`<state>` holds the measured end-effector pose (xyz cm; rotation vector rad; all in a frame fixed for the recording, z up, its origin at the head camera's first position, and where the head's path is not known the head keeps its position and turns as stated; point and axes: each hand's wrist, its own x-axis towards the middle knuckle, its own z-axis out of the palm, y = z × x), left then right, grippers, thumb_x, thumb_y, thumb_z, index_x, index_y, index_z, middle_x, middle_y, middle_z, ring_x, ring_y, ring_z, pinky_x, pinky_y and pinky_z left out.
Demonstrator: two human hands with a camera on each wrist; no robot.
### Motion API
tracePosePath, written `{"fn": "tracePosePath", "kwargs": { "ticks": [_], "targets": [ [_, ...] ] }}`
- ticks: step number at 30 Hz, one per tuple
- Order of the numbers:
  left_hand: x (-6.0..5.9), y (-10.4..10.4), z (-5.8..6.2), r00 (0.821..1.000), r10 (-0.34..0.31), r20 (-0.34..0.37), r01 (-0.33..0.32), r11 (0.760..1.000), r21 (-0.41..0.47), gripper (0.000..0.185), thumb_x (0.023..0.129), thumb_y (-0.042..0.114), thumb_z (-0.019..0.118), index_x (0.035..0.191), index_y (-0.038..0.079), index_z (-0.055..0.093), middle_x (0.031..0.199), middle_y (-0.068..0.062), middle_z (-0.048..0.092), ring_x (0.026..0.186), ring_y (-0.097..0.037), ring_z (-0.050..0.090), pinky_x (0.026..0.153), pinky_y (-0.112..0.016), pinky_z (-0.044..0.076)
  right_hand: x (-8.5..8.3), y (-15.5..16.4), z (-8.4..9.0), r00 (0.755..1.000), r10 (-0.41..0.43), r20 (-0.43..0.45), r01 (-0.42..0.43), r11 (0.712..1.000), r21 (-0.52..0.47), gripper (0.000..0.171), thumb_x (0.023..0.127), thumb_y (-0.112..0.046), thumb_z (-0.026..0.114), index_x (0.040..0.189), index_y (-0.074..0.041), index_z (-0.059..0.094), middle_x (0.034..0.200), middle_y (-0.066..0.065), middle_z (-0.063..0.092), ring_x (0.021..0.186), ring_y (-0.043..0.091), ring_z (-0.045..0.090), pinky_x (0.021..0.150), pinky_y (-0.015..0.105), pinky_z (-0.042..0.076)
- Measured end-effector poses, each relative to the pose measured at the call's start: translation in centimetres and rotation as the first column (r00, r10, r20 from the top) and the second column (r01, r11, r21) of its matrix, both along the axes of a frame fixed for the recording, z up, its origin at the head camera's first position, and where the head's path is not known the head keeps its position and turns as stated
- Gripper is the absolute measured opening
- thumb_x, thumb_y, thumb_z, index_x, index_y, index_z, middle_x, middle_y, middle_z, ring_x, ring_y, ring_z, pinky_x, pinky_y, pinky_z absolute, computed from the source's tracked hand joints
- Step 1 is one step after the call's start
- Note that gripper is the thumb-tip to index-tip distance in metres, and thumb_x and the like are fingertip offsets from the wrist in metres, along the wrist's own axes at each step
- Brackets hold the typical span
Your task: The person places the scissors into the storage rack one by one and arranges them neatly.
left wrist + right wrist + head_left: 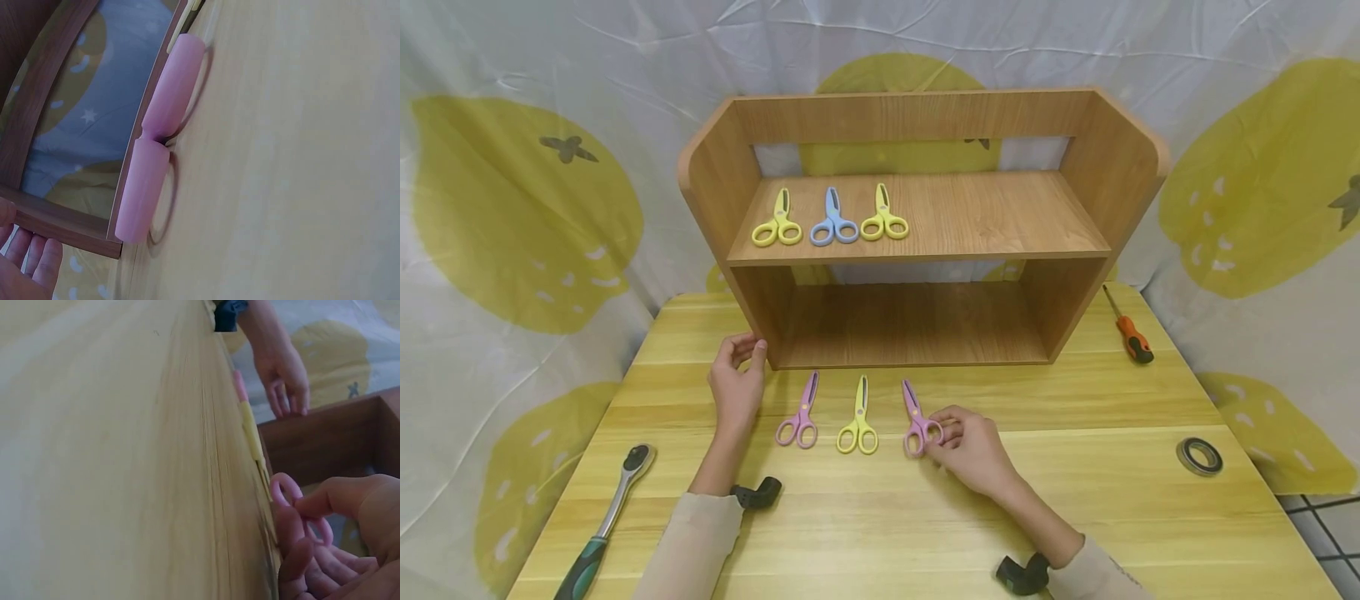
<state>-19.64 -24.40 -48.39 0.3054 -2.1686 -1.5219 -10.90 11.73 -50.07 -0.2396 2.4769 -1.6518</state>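
Note:
My right hand (973, 450) pinches the handle loop of pink scissors (913, 417) at the right end of a row on the table. In the right wrist view their loop (287, 487) stands tilted up between thumb and fingers. Yellow scissors (862, 417) lie in the row's middle, and another pink pair (806, 410) lies at its left. My left hand (739, 385) holds the lower left side panel of a wooden shelf (917, 364), thumb and fingers on either side of its edge (69, 231). On the upper board lie yellow scissors (777, 221), blue scissors (832, 218) and more yellow scissors (883, 214).
A ratchet wrench (617, 508) lies at the table's left edge. To the right are an orange and black screwdriver (1129, 332) and a ring-shaped bearing (1199, 456). A lemon-print cloth (685, 92) hangs behind the shelf and around the table (880, 533).

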Motion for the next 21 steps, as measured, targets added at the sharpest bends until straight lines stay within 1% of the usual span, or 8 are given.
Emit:
{"fn": "tracePosePath", "kwargs": {
  "ticks": [4, 8, 12, 15, 18, 21],
  "targets": [
    [0.0, 0.0, 0.1, 1.000, 0.000, -0.004, 0.000, 1.000, 0.003, 0.025, 0.102, 0.025, 0.067, 0.120, 0.008, 0.066, 0.113, -0.006, 0.071, 0.101, -0.007, 0.064, 0.082, -0.017, 0.050, 0.0, 0.2, 0.5, 0.999, -0.006, -0.033, 0.006, 1.000, -0.009, 0.037, 0.085, -0.004, 0.081, 0.120, -0.001, 0.068, 0.079, 0.002, 0.076, 0.065, 0.016, 0.071, 0.055, 0.026, 0.058],
    [0.1, 0.0, 0.1, 1.000, -0.006, -0.002, 0.006, 1.000, 0.008, 0.027, 0.102, 0.026, 0.067, 0.120, 0.007, 0.066, 0.114, -0.007, 0.071, 0.102, -0.009, 0.064, 0.082, -0.015, 0.050, 0.1, 0.5, 1.7, 0.998, -0.016, -0.061, 0.015, 1.000, -0.020, 0.038, 0.084, -0.002, 0.081, 0.121, -0.002, 0.069, 0.083, 0.005, 0.077, 0.070, 0.015, 0.070, 0.061, 0.026, 0.059],
    [0.2, 0.0, 0.2, 1.000, -0.008, -0.005, 0.008, 1.000, 0.005, 0.028, 0.102, 0.027, 0.067, 0.121, 0.006, 0.066, 0.114, -0.008, 0.071, 0.103, -0.011, 0.064, 0.083, -0.017, 0.049, 0.4, 0.6, 3.4, 0.997, -0.036, -0.075, 0.033, 0.999, -0.040, 0.038, 0.085, -0.005, 0.082, 0.121, -0.005, 0.071, 0.085, 0.004, 0.077, 0.073, 0.013, 0.070, 0.068, 0.024, 0.059],
    [0.1, 0.0, 0.1, 1.000, -0.004, -0.006, 0.004, 1.000, 0.001, 0.028, 0.102, 0.028, 0.067, 0.120, 0.007, 0.067, 0.114, -0.008, 0.071, 0.103, -0.010, 0.064, 0.084, -0.020, 0.050, 0.7, 0.8, 5.0, 0.994, -0.036, -0.107, 0.030, 0.998, -0.057, 0.036, 0.086, -0.007, 0.082, 0.120, -0.007, 0.071, 0.085, 0.003, 0.077, 0.075, 0.012, 0.070, 0.071, 0.025, 0.059],
    [0.1, -0.1, 0.1, 1.000, 0.001, -0.006, -0.001, 1.000, -0.003, 0.027, 0.101, 0.028, 0.067, 0.119, 0.008, 0.067, 0.113, -0.007, 0.071, 0.102, -0.007, 0.064, 0.085, -0.023, 0.050, 1.0, 1.0, 6.6, 0.986, -0.023, -0.163, 0.011, 0.997, -0.071, 0.036, 0.086, -0.010, 0.083, 0.121, -0.009, 0.071, 0.084, 0.002, 0.076, 0.076, 0.012, 0.070, 0.072, 0.025, 0.059],
    [0.0, -0.1, 0.0, 1.000, 0.001, -0.007, -0.001, 1.000, -0.008, 0.027, 0.101, 0.028, 0.068, 0.120, 0.008, 0.067, 0.113, -0.008, 0.071, 0.101, -0.006, 0.064, 0.086, -0.024, 0.050, 1.3, 1.4, 8.4, 0.974, -0.009, -0.227, -0.013, 0.995, -0.094, 0.037, 0.087, -0.012, 0.084, 0.122, -0.010, 0.071, 0.085, 0.000, 0.076, 0.076, 0.012, 0.070, 0.074, 0.025, 0.059]
  ]
}}
